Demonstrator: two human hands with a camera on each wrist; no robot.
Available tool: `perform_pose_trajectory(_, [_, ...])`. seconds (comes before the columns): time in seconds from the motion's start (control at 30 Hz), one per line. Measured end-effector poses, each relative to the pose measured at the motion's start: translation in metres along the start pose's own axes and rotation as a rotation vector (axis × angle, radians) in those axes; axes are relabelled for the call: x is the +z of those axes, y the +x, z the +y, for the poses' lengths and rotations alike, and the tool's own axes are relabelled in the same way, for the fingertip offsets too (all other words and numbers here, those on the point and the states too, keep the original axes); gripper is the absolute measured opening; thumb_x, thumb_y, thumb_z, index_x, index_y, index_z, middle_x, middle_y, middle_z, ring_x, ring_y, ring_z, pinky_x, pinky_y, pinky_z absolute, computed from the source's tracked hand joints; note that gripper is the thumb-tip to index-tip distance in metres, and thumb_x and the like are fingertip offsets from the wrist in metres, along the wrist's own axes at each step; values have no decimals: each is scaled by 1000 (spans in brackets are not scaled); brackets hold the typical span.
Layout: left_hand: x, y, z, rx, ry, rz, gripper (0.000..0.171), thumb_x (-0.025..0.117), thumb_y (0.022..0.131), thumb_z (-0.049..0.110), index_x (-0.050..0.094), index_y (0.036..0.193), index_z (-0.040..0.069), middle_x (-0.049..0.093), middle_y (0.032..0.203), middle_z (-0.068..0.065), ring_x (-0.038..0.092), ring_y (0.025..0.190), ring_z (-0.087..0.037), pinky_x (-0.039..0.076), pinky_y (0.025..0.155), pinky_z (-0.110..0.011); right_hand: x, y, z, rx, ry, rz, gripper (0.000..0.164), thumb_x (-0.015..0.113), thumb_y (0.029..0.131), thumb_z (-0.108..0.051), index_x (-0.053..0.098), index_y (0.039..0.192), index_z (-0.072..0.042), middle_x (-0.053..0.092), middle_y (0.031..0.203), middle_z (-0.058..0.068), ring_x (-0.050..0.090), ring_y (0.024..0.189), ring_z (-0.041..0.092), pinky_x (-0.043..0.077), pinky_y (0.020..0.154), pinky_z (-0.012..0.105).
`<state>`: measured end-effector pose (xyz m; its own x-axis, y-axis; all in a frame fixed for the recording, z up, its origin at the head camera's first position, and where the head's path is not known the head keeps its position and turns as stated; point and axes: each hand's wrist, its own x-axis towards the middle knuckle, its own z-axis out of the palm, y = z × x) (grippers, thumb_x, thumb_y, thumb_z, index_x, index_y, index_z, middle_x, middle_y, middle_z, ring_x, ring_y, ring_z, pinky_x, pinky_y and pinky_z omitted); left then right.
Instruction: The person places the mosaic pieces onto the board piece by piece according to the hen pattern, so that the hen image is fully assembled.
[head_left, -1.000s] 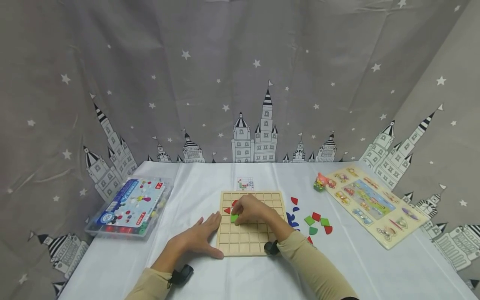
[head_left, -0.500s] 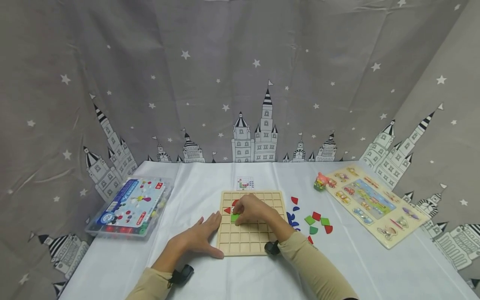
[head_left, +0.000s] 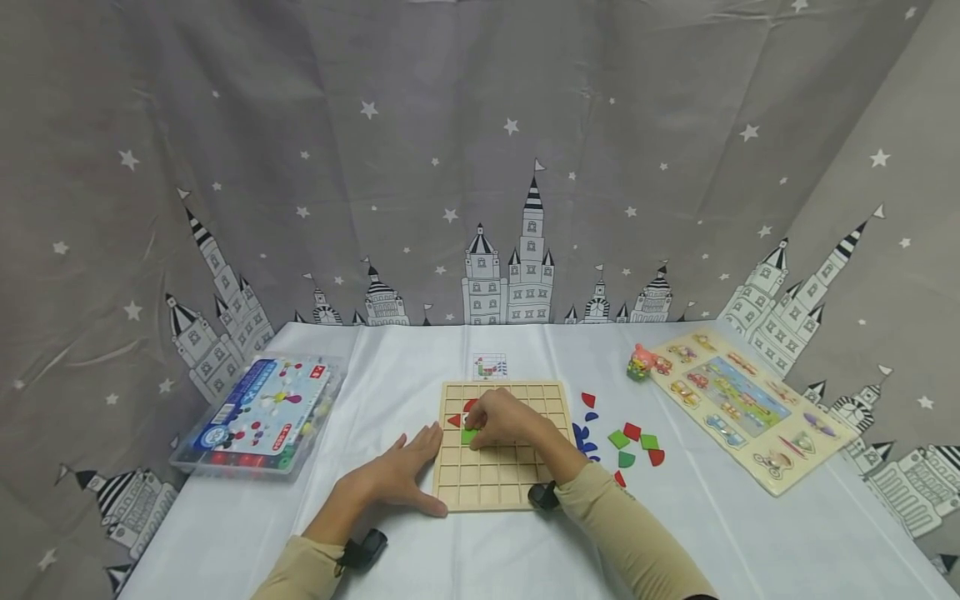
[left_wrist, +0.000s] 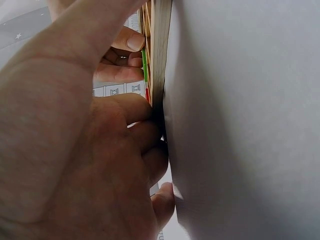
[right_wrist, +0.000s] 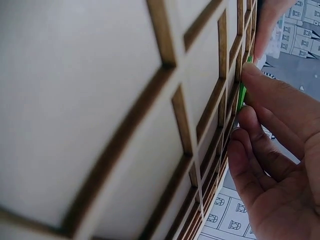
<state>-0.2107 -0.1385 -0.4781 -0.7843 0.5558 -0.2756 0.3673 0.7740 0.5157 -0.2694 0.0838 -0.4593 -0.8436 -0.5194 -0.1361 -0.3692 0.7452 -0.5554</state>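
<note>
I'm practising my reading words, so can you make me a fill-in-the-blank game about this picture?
1. The left hand touches the wooden board along its ____ side.
2. The right hand touches a piece coloured ____.
3. The loose squares to the right of the board are green and ____.
4. High on the grey curtain, above the castles, are scattered small white ____.

Missing words: left; green; red; stars.
</note>
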Motion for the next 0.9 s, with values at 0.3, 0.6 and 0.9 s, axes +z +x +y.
perform_pose_trajectory(0.3, [0, 1, 2, -22, 19, 1, 127, 83, 65, 58, 15, 155, 0, 14, 163, -17, 12, 153, -30, 6, 125, -53, -6, -7, 3, 51, 19, -8, 26, 86, 72, -20, 77, 96, -15, 72, 87, -7, 62, 81, 6, 54, 75, 21])
perform_pose_trajectory(0.6, [1, 3, 3, -61, 7, 5, 128, 84, 63, 59, 16, 155, 2, 13, 164, -15, 12, 153, -29, 6, 126, -51, -19, -20, 12, 54, 55, 26, 27, 86, 72, -19, 77, 97, -12, 74, 90, -3, 65, 82, 8, 55, 76, 23])
perform_pose_trajectory(0.9, [1, 2, 2, -41, 3, 14, 127, 84, 63, 58, 18, 155, 1, 14, 163, -16, 13, 153, -29, 6, 125, -52, -27, -34, 20, 45, 69, 71, 28, 85, 73, -19, 77, 98, -8, 74, 91, 0, 61, 79, 9, 53, 70, 24])
